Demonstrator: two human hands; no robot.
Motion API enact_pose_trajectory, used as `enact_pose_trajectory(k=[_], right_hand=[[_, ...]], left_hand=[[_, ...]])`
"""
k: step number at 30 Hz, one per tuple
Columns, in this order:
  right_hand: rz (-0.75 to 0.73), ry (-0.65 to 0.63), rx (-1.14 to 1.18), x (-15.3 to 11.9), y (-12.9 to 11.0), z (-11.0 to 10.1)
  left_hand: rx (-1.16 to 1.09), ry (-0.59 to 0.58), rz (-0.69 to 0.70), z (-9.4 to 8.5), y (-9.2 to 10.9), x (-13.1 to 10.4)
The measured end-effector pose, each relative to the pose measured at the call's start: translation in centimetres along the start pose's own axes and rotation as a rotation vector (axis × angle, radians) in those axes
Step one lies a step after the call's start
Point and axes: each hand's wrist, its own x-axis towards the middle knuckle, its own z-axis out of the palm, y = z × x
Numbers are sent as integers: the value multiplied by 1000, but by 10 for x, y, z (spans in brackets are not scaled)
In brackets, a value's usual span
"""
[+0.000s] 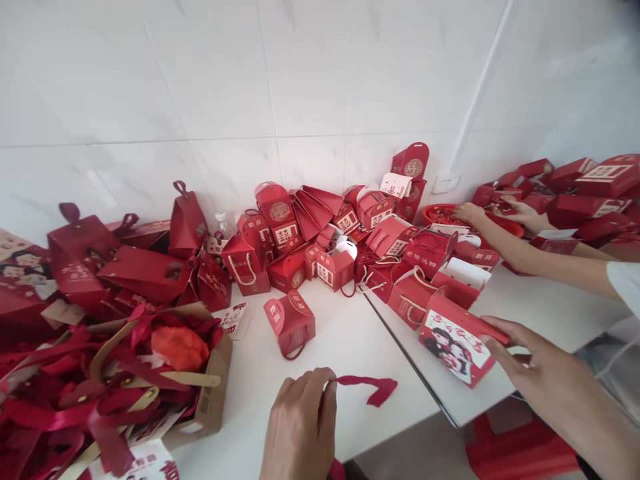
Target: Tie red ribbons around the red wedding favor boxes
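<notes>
My left hand [303,423] is closed on a dark red ribbon [367,382], whose loose end hangs to the right over the white table. At the right, my right hand [530,367] grips a red box [457,340] by its edge, with a cartoon couple printed on its side. That box is above the table's front edge. A small red gift box [291,323] with a cord handle sits alone on the table beyond my left hand. To the left, a cardboard box [215,393] holds red ribbons and straps.
Many red gift boxes [247,263] line the wall. Another person's arms [530,250] reach from the right to a red basin [510,223]. A red stool [520,447] is below the table's front edge. A seam crosses the white table [350,340].
</notes>
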Motion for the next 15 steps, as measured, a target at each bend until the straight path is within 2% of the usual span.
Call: enact_pose_trajectory(k=[3, 5, 8, 12, 15], right_hand=[[-73, 52, 55, -4, -33, 7], [-147, 50, 147, 3, -56, 22], [-203, -2, 255, 26, -82, 59], [-256, -44, 299, 59, -107, 107], [-279, -40, 317, 50, -122, 108]], left_hand=[[-22, 6, -72, 3, -5, -9], [-34, -10, -106, 6, -7, -15], [-44, -20, -141, 13, -8, -25], [-71, 28, -213, 15, -11, -33], [-104, 87, -283, 8, -15, -33]])
